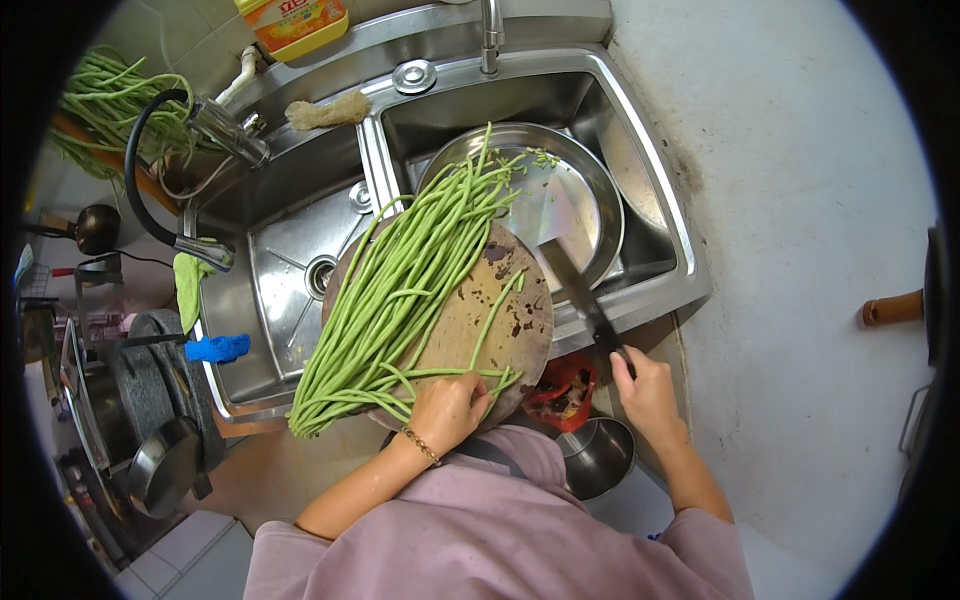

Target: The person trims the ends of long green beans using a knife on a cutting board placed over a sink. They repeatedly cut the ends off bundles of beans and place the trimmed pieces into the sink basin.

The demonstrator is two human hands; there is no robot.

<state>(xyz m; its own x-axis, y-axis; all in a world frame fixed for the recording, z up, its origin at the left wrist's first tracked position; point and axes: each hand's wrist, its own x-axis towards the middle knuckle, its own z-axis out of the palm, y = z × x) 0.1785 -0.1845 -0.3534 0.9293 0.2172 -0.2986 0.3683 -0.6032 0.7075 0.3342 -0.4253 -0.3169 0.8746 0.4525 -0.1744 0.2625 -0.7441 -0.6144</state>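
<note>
A bundle of long green yardlong beans (420, 262) lies slantwise over a round wooden cutting board (517, 330), its upper ends reaching over a metal basin (611, 225). My left hand (448, 409), with a bracelet at the wrist, is at the board's near edge, its fingers curled on a few beans. A single bean (491, 319) lies apart on the bare wood. To the right of the board, my right hand (649, 394) grips a kitchen knife (577, 289) by its dark handle. The blade points up towards the basin, where small cut bean bits (541, 157) lie.
The board spans the front of a double steel sink (300, 247) with faucets (489, 37). Below sit a red bag of scraps (566, 394) and a metal pot (600, 457). More beans (112, 97) hang at upper left. A blue cloth (217, 349) lies on the sink's left rim.
</note>
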